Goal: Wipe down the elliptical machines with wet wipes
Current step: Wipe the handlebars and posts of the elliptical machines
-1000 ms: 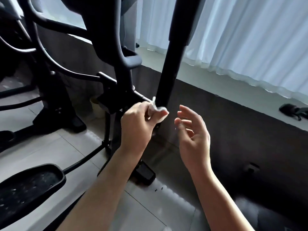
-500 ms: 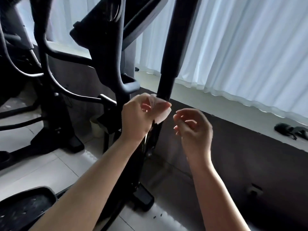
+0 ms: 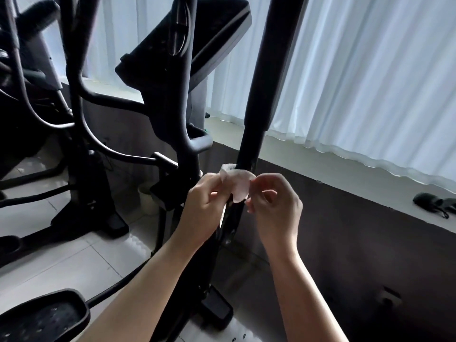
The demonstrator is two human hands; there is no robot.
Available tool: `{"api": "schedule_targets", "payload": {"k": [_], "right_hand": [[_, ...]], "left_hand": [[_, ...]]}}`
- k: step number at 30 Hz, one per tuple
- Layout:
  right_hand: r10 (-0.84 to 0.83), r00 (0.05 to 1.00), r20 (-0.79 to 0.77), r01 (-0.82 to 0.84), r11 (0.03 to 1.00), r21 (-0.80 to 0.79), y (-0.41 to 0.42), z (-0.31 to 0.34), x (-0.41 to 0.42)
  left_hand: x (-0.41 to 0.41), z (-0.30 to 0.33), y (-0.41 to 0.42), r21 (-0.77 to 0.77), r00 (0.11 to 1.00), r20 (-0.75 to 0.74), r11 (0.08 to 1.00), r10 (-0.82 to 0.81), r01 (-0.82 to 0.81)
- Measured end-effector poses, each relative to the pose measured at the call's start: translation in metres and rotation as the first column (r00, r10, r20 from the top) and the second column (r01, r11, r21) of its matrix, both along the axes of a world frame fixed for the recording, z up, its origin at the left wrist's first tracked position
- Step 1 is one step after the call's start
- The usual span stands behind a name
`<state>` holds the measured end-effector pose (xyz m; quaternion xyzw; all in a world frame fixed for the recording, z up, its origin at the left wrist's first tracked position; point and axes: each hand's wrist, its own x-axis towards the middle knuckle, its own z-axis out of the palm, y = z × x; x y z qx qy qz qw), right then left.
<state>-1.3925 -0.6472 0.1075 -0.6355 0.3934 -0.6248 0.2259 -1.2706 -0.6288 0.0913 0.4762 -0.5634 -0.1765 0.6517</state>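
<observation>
Both hands meet in front of the elliptical machine's (image 3: 172, 99) black upright bar (image 3: 259, 95). The white wet wipe (image 3: 238, 185) is stretched between them — the left hand (image 3: 206, 206) pinches its left edge, the right hand (image 3: 274, 206) pinches its right edge, fingers curled. The wipe lies against the bar's lower stretch, above the tiled floor (image 3: 74, 262).

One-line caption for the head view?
Both hands hold a white wet wipe in front of the elliptical's black upright bar.

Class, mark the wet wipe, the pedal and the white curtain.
wet wipe (image 3: 238, 185): head view, its spread middle.
pedal (image 3: 47, 317): head view, its dusty top face.
white curtain (image 3: 370, 77): head view, mid folds.
</observation>
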Motion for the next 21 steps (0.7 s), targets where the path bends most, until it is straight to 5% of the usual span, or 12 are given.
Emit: {"api": "schedule_targets", "payload": {"k": [7,12,21], "right_hand": [[-0.046,0.996,0.078,0.053,0.994,-0.096,-0.002,0.019,-0.001],[0.063,0.998,0.032,-0.060,0.995,-0.077,0.006,0.035,-0.005],[-0.159,0.981,-0.112,0.125,0.957,-0.261,-0.007,0.058,-0.004]], "left_hand": [[-0.006,0.045,0.001,-0.141,0.990,-0.105,0.984,0.095,-0.109],[-0.007,0.058,0.001,-0.157,0.993,-0.093,0.984,0.066,-0.080],[0.011,0.065,0.010,-0.208,0.985,0.054,0.967,0.163,-0.149]]}}
